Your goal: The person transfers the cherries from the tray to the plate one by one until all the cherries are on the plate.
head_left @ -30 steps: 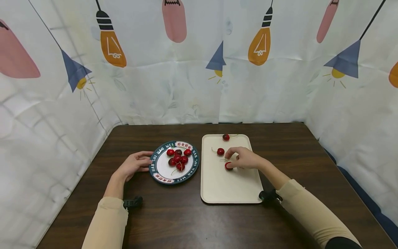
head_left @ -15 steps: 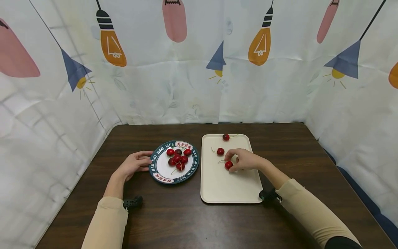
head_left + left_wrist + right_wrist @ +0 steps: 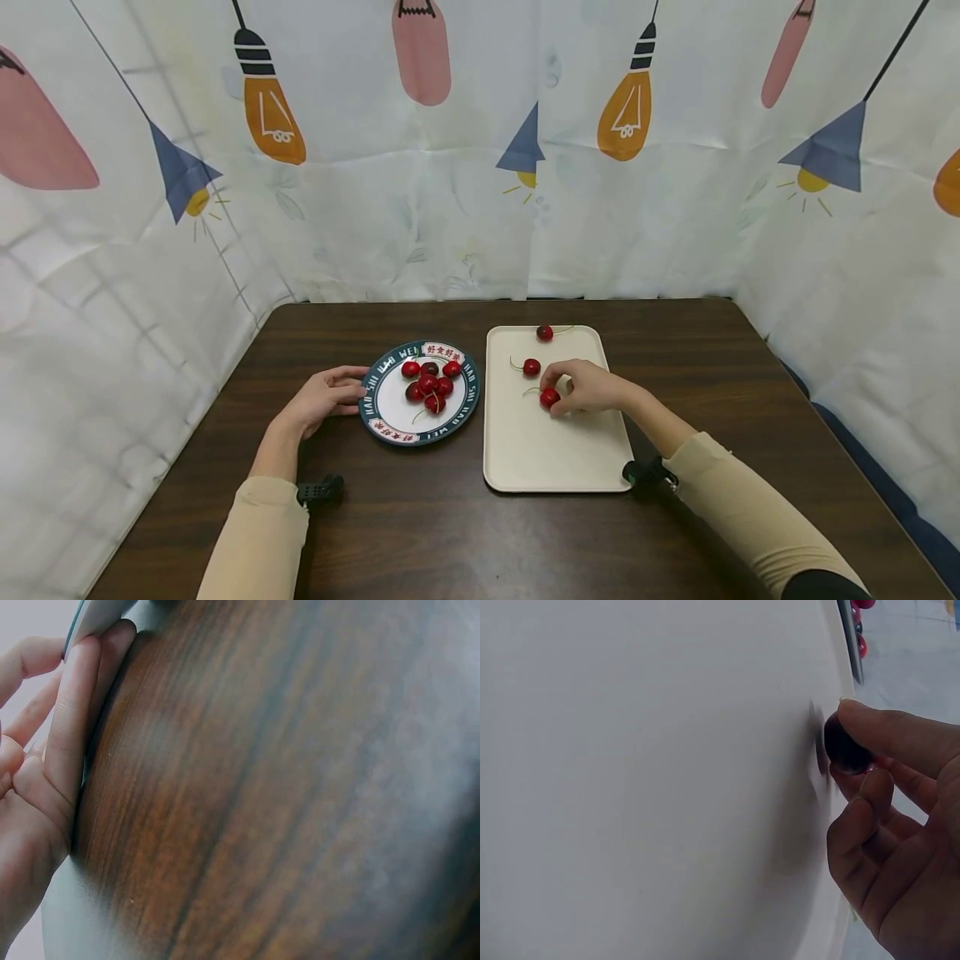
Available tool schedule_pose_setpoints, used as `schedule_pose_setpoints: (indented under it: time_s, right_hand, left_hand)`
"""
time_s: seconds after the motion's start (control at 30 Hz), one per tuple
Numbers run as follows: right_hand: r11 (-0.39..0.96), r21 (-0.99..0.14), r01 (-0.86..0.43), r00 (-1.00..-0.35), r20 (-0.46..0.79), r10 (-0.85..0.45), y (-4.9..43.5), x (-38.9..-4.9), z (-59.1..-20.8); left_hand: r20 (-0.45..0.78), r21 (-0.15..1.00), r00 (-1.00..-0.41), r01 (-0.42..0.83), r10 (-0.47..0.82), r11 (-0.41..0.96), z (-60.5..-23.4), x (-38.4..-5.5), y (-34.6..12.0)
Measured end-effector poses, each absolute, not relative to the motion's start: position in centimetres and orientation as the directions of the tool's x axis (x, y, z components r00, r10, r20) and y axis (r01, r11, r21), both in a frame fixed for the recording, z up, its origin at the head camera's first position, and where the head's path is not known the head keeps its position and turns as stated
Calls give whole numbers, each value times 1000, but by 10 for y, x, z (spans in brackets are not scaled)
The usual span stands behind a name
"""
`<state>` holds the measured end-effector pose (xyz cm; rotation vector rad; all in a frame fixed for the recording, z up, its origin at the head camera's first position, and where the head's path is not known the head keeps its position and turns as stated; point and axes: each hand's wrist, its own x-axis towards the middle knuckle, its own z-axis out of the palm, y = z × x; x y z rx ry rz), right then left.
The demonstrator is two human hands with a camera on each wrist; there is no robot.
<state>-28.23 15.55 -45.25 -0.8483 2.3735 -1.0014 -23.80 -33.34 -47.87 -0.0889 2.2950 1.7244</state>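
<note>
My left hand (image 3: 322,400) is at the left rim of a round plate (image 3: 386,427) with a teal patterned border. In the left wrist view, fingers (image 3: 75,712) reach below the rim while another fingertip meets its edge. Several dark red cherries lie in the plate's middle. Over a cream tray (image 3: 525,458), my right hand (image 3: 588,386) pinches a red cherry (image 3: 549,398) between thumb and fingers; its stem points left. The right wrist view shows this cherry (image 3: 845,746) close to the tray surface, its shadow beside it. Whether it touches the tray, I cannot tell.
Two more cherries with stems lie on the tray, one (image 3: 531,367) just beyond my right hand and one (image 3: 544,332) at the far edge. Plate and tray stand side by side on a dark wooden table (image 3: 420,533). A printed curtain (image 3: 465,225) hangs behind.
My right thumb and fingers have closed on the cherry, which has turned and shifted slightly left. My left hand and the plate stay where they were.
</note>
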Motion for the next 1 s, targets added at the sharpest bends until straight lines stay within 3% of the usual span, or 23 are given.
schedule_pose_setpoints:
  time_s: [1.0]
  right_hand:
    - [498,-747,-441,-724,-32,-689,114,-292,-435]
  left_hand:
    - [-248,934,-963,-209,103,291,-481,-239,-333]
